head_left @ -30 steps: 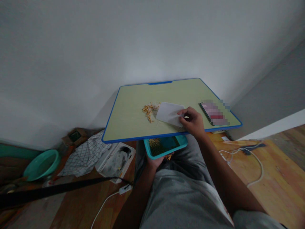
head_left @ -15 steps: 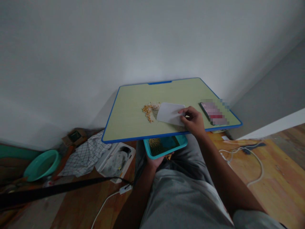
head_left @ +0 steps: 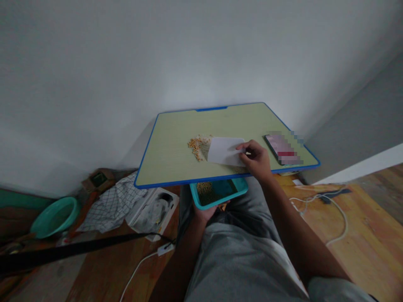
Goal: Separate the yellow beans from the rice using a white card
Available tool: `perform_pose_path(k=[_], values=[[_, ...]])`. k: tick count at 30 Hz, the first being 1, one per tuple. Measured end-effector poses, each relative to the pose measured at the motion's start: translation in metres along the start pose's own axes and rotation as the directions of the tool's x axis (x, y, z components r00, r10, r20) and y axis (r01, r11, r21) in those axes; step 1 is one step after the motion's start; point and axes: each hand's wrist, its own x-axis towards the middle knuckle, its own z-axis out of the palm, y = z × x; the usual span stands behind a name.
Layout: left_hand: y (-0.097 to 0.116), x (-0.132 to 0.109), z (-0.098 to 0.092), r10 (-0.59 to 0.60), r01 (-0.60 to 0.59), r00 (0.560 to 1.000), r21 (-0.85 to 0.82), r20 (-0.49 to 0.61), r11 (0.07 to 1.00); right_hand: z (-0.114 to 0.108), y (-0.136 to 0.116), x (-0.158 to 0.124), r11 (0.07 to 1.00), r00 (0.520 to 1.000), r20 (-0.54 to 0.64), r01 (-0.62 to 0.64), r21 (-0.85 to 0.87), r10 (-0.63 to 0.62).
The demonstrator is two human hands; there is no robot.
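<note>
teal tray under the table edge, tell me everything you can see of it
The teal tray looks like plastic, roughly rectangular, with rounded corners, a raised rim and an open top. Inside, yellowish grains gather toward the left, with darker green ones nearer the wearer; its right part shows more bare teal. It sits slightly askew above the wearer's lap, its far side hidden by the table. The left hand holds it from below at the near side.

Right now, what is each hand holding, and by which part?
The right hand pinches the white card at its right end. The left hand supports the teal tray from beneath its near side; its fingers are mostly hidden.
</note>
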Motion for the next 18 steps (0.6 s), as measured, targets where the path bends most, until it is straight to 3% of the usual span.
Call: perform_pose_path(k=[4, 12, 18], values=[[0.0004, -0.0008, 0.0016, 0.001, -0.001, 1.0, 0.006, -0.006, 1.0, 0.001, 0.001, 0.0002, 0.999, 0.996, -0.086, 0.028, -0.027, -0.03], [0.0025, -0.0015, 0.0054, -0.014, 0.014, 1.0, 0.0, -0.018, 1.0, -0.0003, 0.0012, -0.0005, 0.997, 0.999, 0.039, 0.026, 0.07, -0.029], [0.001, 0.002, -0.003, -0.016, 0.016, 1.0, -0.019, -0.01, 1.0, -0.0001, 0.0088, 0.0005, 0.999, 0.988, -0.147, 0.036, 0.001, -0.035]])
